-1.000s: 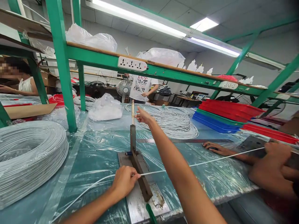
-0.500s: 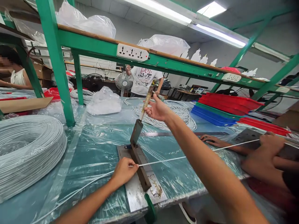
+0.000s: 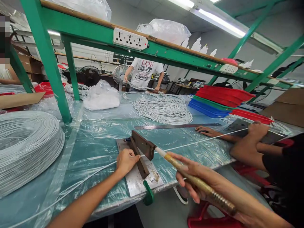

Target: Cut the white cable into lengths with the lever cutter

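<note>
White cord [image 3: 190, 144] runs crosswise under the brown steel lever blade [image 3: 142, 146]. I see my left grip [image 3: 125, 161] pinching the cord shut just left of the blade, on the desk [image 3: 99, 142]. My right grip [image 3: 197, 171] is closed round the tan cutter handle [image 3: 213, 197], which slants toward me.

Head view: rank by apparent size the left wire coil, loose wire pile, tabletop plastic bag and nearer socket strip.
1. left wire coil, though nearest the camera
2. loose wire pile
3. tabletop plastic bag
4. nearer socket strip
</note>
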The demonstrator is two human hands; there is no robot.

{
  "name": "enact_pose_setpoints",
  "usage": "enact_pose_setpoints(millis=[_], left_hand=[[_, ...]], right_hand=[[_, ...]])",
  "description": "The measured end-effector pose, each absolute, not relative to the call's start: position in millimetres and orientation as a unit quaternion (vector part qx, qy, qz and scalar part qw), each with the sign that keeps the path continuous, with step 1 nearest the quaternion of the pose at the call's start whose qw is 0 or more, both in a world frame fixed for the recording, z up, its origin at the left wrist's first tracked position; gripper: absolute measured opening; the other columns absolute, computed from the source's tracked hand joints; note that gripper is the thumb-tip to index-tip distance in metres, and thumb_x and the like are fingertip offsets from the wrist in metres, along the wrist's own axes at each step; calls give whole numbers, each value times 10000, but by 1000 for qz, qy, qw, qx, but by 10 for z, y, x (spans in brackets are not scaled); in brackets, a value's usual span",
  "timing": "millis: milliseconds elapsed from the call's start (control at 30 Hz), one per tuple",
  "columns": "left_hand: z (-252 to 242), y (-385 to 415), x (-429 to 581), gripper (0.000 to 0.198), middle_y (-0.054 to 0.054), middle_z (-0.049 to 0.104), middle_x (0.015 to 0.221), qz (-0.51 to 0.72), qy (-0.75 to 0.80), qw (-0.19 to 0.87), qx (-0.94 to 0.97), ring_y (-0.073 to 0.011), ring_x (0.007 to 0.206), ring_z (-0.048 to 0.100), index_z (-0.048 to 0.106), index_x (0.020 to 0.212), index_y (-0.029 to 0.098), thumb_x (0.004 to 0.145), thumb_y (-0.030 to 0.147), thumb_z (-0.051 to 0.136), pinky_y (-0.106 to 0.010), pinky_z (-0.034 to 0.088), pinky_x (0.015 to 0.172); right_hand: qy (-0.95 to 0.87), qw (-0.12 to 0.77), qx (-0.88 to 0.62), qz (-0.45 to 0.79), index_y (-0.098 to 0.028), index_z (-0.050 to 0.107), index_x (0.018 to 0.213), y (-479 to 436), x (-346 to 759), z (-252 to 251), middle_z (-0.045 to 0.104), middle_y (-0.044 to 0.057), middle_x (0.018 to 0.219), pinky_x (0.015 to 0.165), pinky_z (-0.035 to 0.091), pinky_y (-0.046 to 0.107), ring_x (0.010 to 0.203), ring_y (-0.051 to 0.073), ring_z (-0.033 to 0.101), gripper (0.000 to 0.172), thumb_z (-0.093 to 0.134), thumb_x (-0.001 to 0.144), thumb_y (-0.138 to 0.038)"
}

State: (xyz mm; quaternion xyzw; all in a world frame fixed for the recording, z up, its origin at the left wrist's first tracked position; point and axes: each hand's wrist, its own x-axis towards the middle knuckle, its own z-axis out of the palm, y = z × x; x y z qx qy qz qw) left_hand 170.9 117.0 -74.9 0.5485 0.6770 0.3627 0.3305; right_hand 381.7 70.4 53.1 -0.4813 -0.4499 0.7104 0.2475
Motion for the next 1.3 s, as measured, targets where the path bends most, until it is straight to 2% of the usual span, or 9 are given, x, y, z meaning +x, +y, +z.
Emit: enact_pose_setpoints(millis=[100, 233, 533, 667, 800, 900, 1067, 1200, 1300], left_hand=[[-727, 1156, 1726, 335, 60, 377, 468, 357, 683, 316, 553, -93, 483, 355, 434, 487, 181, 690, 385, 605, -244, 178, 485], [-710, 1151, 1741, 341, 61, 366, 470, 354, 686, 299, 562, -91, 483, 340, 425, 487, 180, 695, 384, 603, -237, 178, 488], [-727, 1155, 1758, 349, 60, 368, 473, 359, 677, 287, 574, -90, 479, 339, 412, 485, 182, 702, 395, 583, -232, 182, 483], [-734, 1142, 1770, 348, 61, 346, 463, 370, 672, 292, 571, -89, 476, 324, 394, 479, 183, 692, 386, 578, -230, 178, 487], [-773, 1125, 1760, 365, 58, 317, 463, 400, 656, 305, 563, -90, 483, 305, 359, 473, 183, 689, 387, 571, -236, 165, 494], [-784, 1119, 1722, 404, 58, 303, 473, 433, 622, 336, 560, -87, 491, 301, 353, 480, 183, 693, 449, 570, -230, 184, 502], [-656, 1055, 1597, 402, 30, 425, 584, 492, 549, 403, 542, -105, 577, 376, 495, 608, 171, 706, 558, 543, -216, 295, 553], [-603, 910, 1533, 396, 21, 451, 597, 507, 518, 436, 534, -107, 587, 381, 560, 667, 156, 705, 550, 574, -216, 304, 558], [-662, 769, 1569, 422, 6, 480, 565, 505, 506, 466, 521, -112, 576, 399, 605, 623, 138, 709, 551, 594, -224, 303, 547]], right_hand=[[-427, 227, -505, 715, -189, 410, 1124, 565, 3784, 451, 551, -30, 590, 355, 361, 161, 361, 85, 489, 534, 620, 653, -328], [-386, 186, -561, 709, -212, 407, 859, 485, 3729, 338, 369, -106, 491, 295, 215, 113, 285, 10, 255, 333, 611, 616, -312], [-524, 147, -569, 616, -220, 392, 842, 446, 3697, 260, 215, -139, 423, 269, 166, 147, 283, 33, 117, 379, 526, 642, -513], [-534, 159, -583, 591, -214, 423, 886, 384, 3723, 66, 248, -119, 464, 300, 178, 175, 308, 54, 166, 369, 499, 659, -495], [-581, 252, -573, 521, -194, 439, 766, 266, 3731, -444, 331, -61, 561, 394, 235, 189, 427, 68, 282, 281, 481, 692, -461], [-560, 230, -575, 550, -182, 471, 929, 208, 3739, -514, 312, -81, 531, 368, 193, 196, 371, 67, 241, 372, 461, 719, -489], [-497, 234, -540, 638, -214, 338, 1346, 363, 3806, 249, 394, -73, 543, 354, 215, 199, 339, 61, 215, 791, 617, 657, -482], [-497, 303, -475, 660, -204, 544, 1181, 821, 3719, 954, 567, 74, 813, 445, 388, 232, 471, 99, 428, 581, 459, 760, -595], [-515, 358, -423, 654, -134, 553, 1128, 1371, 3466, 1269, 578, 96, 807, 561, 472, 225, 607, 133, 537, 672, 209, 871, -651]])
